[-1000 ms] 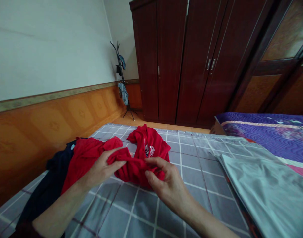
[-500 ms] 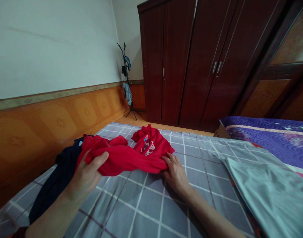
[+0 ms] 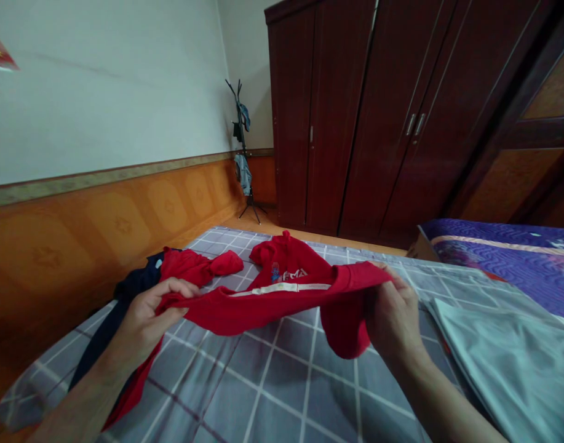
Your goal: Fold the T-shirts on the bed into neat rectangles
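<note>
A red shirt (image 3: 263,314) stretches between my two hands above the bed. A white strip runs along its raised edge, and a blue and white print shows on the part lying behind. My left hand (image 3: 150,311) pinches one end of the cloth between thumb and fingers. At the other end, my right hand (image 3: 396,307) is closed on the shirt, with a red fold hanging down beside it. Behind my left hand, another bunched part of red cloth (image 3: 194,264) rests against a dark navy garment (image 3: 136,283); whether it belongs to the same shirt I cannot tell.
A grey checked sheet (image 3: 282,394) covers the bed. Pale green folded fabric (image 3: 512,351) lies on the right, near purple patterned bedding (image 3: 507,252). Beyond the bed stand a dark red wardrobe (image 3: 341,123) and a coat rack (image 3: 243,135). Orange wall panelling (image 3: 101,234) borders the left side.
My right hand has moved right and up with its end of the shirt, pulling the cloth wider and off the bed. The white strip and more of the print now show.
</note>
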